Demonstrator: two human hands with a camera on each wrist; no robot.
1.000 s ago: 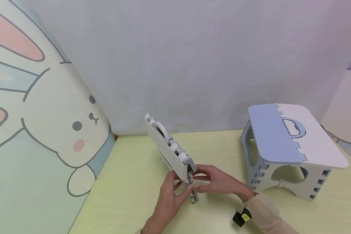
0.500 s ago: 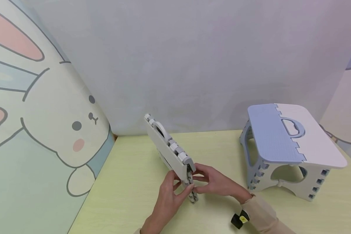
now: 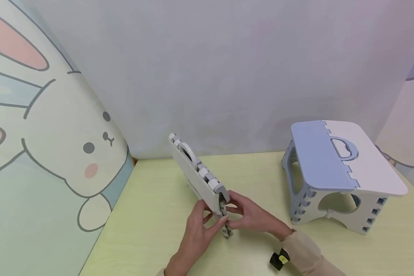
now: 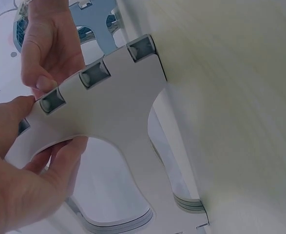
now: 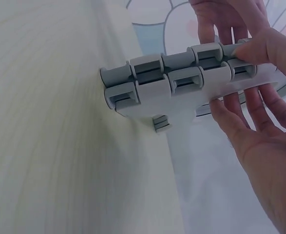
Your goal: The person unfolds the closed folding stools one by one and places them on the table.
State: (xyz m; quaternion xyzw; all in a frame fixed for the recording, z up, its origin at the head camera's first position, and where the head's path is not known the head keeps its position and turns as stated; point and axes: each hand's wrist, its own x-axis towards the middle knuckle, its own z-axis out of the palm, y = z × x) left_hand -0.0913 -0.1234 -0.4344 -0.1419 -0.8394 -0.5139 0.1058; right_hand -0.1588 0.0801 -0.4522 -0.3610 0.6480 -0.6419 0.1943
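A grey-and-white folding stool (image 3: 194, 177), folded flat, stands tilted on the table with its carry handle up. At its near end my left hand (image 3: 195, 234) pinches the hinged leg edge, thumb on the outside. The left wrist view shows those fingers reaching into the cutout of a white leg panel (image 4: 125, 92). From the other side my right hand (image 3: 253, 214) pinches the same end. In the right wrist view its thumb presses the interlocking hinge knuckles (image 5: 184, 78), with the fingers spread beneath. The panels lie close together there.
An unfolded blue-and-white stool (image 3: 322, 159) stands upright at the right of the pale yellow-green table (image 3: 137, 234). A small black device with a yellow mark (image 3: 279, 259) is by the right sleeve. A grey wall (image 3: 210, 76) rises behind, and a rabbit-painted panel (image 3: 60, 153) borders the left.
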